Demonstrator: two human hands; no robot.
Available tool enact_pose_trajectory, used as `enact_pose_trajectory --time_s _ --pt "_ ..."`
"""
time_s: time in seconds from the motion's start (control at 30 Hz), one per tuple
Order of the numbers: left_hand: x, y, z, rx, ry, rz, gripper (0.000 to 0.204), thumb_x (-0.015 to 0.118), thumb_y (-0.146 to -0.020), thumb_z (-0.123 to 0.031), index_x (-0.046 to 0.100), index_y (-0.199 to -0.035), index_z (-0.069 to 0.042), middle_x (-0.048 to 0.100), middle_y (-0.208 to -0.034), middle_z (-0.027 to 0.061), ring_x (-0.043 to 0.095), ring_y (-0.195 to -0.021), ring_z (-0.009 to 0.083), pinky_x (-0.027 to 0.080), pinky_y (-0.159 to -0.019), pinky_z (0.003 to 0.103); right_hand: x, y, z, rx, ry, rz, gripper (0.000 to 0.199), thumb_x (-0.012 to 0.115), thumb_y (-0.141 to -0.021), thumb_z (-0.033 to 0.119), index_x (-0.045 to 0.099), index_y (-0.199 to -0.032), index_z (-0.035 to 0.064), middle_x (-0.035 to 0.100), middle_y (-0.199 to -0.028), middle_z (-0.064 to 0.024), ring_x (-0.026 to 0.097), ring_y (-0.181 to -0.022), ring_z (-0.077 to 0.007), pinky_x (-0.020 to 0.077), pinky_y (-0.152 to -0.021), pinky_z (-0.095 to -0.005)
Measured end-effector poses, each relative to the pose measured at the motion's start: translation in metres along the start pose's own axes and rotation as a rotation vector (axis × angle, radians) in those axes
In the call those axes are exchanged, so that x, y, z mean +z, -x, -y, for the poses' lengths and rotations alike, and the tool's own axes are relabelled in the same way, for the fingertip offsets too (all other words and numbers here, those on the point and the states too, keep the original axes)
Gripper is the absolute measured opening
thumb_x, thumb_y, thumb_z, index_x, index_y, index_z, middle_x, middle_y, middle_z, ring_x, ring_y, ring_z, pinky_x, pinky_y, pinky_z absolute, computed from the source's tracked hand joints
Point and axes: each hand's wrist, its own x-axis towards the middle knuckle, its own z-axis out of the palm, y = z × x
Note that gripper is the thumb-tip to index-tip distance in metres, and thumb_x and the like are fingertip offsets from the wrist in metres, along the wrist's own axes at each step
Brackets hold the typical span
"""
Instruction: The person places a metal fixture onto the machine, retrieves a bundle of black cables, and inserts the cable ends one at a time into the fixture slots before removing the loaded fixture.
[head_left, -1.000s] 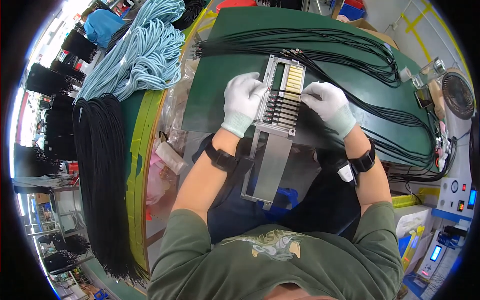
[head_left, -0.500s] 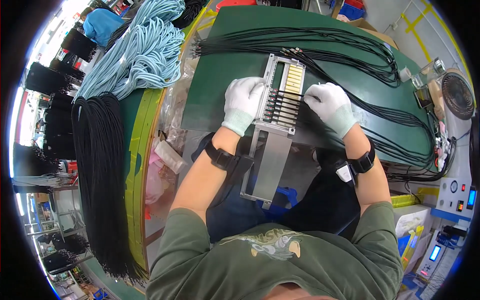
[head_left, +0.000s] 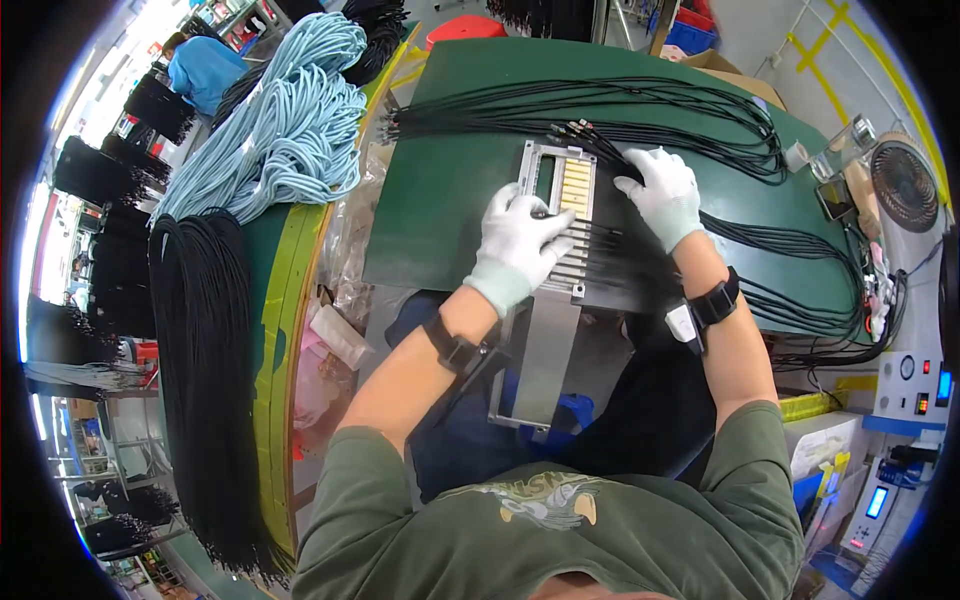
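A metal fixture [head_left: 586,170] with a row of yellow slots lies at the front edge of the green table. Over its left side, my gloved left hand [head_left: 515,240] has its fingers closed on a black cable [head_left: 592,228] lying across the slots; the cable's end is partly hidden by the fingers. Other thin black cables sit in the lower slots, blurred toward the right. To the right of the fixture, my gloved right hand [head_left: 664,198] is held with thumb and fingers apart and nothing visible between them, close to several loose cable ends [head_left: 578,128].
Long black cable bundles [head_left: 640,95] stretch across the table [head_left: 460,65]. On the left bench lie light-blue cable coils [head_left: 285,130] and a black cable bundle [head_left: 205,360]. A fan [head_left: 903,182] and a glass jar [head_left: 850,140] stand at right. Far left is a person in blue [head_left: 203,72].
My left hand has shifted right, over the fixture's slots. My right hand has let go of the cable and moved off the fixture, its fingers spreading. The whole view has shifted slightly.
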Motion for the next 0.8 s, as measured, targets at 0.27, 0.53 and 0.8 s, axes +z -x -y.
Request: enact_pose_trajectory --time_s 0.27,0.53,0.8 --pt "-0.009 -0.001 0.008 -0.016 0.200 -0.139 0.025 0.074 -0.084 -0.025 0.074 -0.105 -0.012 0.067 -0.105 0.0066 0.056 -0.116 0.0316 0.044 -0.102 0.043 -0.009 -0.002 -0.008 0.041 -0.106 0.110 0.015 0.070 -0.085 0.019 0.072 -0.095 0.0080 0.068 -0.090 -0.0111 0.063 -0.090 -0.0310 0.0506 -0.082 -0.0410" --pt "-0.013 -0.007 0.024 -0.351 0.596 -0.245 0.015 0.071 -0.089 -0.017 0.071 -0.096 -0.003 0.069 -0.107 0.0101 0.060 -0.111 0.0259 0.046 -0.098 0.036 -0.032 0.008 0.017 -0.092 -0.537 0.325 0.015 0.071 -0.084 0.012 0.071 -0.097 0.0048 0.068 -0.089 -0.0122 0.063 -0.088 -0.0310 0.0499 -0.079 -0.0385" --pt "-0.022 -0.007 0.012 0.008 0.470 -0.295 0.010 0.073 -0.086 -0.012 0.069 -0.087 -0.003 0.070 -0.103 0.0089 0.060 -0.110 0.0253 0.046 -0.097 0.036 -0.039 0.013 0.060 -0.127 -0.611 0.344 0.017 0.074 -0.081 0.015 0.072 -0.095 0.0061 0.069 -0.086 -0.0123 0.065 -0.085 -0.0301 0.0512 -0.076 -0.0389"
